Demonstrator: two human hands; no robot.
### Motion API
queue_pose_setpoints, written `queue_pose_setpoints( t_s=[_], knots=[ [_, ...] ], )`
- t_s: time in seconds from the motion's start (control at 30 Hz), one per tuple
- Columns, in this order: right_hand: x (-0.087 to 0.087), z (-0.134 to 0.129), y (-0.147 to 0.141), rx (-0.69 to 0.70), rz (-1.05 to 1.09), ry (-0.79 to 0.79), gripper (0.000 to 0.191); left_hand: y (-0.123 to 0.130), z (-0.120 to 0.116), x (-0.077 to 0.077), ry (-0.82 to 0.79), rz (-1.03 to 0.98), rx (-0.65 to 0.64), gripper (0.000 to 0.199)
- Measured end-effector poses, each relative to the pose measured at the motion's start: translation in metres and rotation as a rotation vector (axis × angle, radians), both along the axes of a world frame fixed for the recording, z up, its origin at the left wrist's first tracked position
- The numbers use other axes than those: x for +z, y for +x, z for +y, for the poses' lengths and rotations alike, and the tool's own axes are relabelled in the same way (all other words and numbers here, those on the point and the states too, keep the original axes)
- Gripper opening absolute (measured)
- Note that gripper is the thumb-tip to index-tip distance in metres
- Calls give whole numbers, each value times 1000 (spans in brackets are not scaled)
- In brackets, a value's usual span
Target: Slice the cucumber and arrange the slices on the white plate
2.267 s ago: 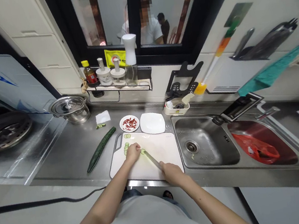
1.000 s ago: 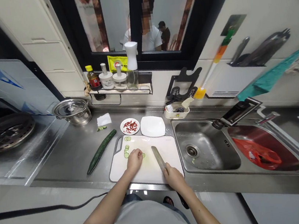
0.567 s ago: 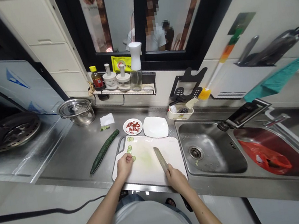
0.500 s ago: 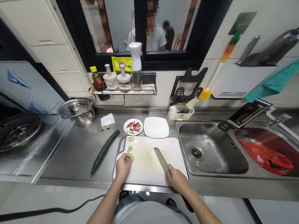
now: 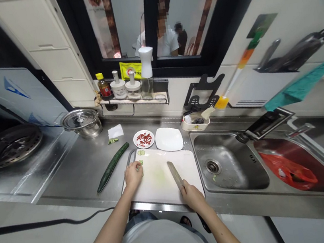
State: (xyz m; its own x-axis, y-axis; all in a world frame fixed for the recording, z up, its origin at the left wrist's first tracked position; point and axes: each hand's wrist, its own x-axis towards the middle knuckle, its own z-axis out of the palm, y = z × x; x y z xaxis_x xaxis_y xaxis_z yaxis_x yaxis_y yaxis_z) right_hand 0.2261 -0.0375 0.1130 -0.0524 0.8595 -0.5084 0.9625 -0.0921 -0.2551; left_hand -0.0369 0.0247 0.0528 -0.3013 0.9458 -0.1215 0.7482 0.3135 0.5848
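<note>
Fingers of my left hand [image 5: 133,174] are pinched together over cucumber slices at the left side of the white cutting board [image 5: 159,190]; the fingertips partly hide the slices. One slice [image 5: 141,162] shows just beyond them, and a pair of slices [image 5: 141,153] lies near the board's top left corner. My right hand [image 5: 192,193] grips a knife [image 5: 174,173], its blade low over the right half of the board, pointing away. Left of the board lies a long green cucumber [image 5: 112,167]. Behind the board are a plate of red pieces [image 5: 144,139] and a white plate [image 5: 169,139].
A sink [image 5: 231,164] adjoins the board's right side, with a red bag [image 5: 289,170] in the far basin. At the back stand a lidded steel pot [image 5: 82,122], a seasoning rack [image 5: 135,100] and a small tray [image 5: 196,122]. A stove burner [image 5: 14,144] is far left.
My left hand has moved slightly up and right, now covering more of the slices. My right hand and the knife have stayed almost in place.
</note>
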Motion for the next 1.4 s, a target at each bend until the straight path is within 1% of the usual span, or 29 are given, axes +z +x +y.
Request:
queue_pose_setpoints(
  t_s=[0.1, 0.23, 0.37, 0.47, 0.63, 0.77, 1.0, 1.1, 1.2, 1.27, 1.33, 1.4],
  knots=[
    [-1, 0, 0, -10, -9, -3, 31, 2, 20, 5, 32, 2, 15, 23],
    [0, 1, 0, -10, -14, -9, 31, 4, 44, 9, -21, 68, -18, 31],
    [1, 2, -1, -6, -20, -13, 32, 5, 60, 7, -54, 185, -55, 34],
    [2, 2, -1, -12, -23, -22, 32, 5, 67, 4, -67, 227, -77, 33],
    [0, 3, 0, -14, -8, -33, 31, 3, 73, -3, -51, 244, -88, 26],
    [-1, 3, -1, -16, -16, -25, 30, 2, 74, -6, -27, 193, -65, 17],
    [0, 3, -2, -21, -21, -16, 31, 9, 63, 1, -45, 2, -2, 13],
    [-2, 2, 0, -20, -15, -11, 32, 16, 56, 4, -39, -96, -17, 12],
    [-4, 2, 1, -19, -13, -9, 32, 22, 49, 6, -32, -209, -71, 14],
    [-5, 2, 2, -18, -9, -7, 31, 25, 46, 7, -54, -256, -135, 17],
    [-5, 2, 2, -15, -3, -3, 30, 25, 44, 9, -89, -257, -247, 19],
    [-5, 2, 2, -12, -1, 1, 29, 25, 44, 12, -116, -200, -404, 22]
  ],
)
